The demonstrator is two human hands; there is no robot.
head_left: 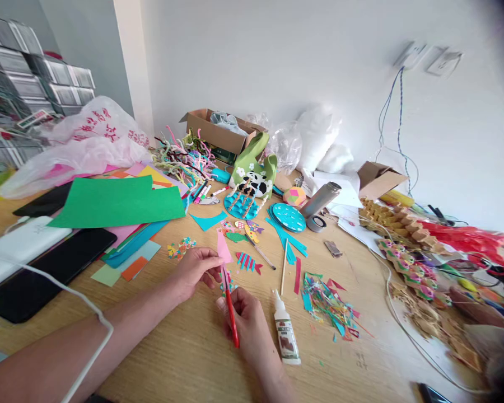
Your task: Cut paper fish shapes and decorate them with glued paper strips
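Between the thumb and fingers of my left hand (199, 270) is a piece of pink paper (223, 246), held upright over the table. My right hand (246, 316) grips red-handled scissors (231, 313), whose blades point up at the paper's lower edge. Whether the blades have cut in, I cannot tell. Partly hidden behind the scissors lies a small dotted, colourful paper piece (227, 280). Just beyond the hands rests a striped paper fish (248, 262), with a green paper shape (236, 237) behind it. A glue bottle (286, 333) lies to the right of my right hand.
Paper scraps (330, 302) lie in a heap at the right, near a wooden stick (284, 267). Green paper (121, 201) tops a stack at the left, by a black phone (50, 274). A metal flask (321, 200) and a green panda bag (254, 173) stand farther back. A white cable (94, 305) crosses my left forearm.
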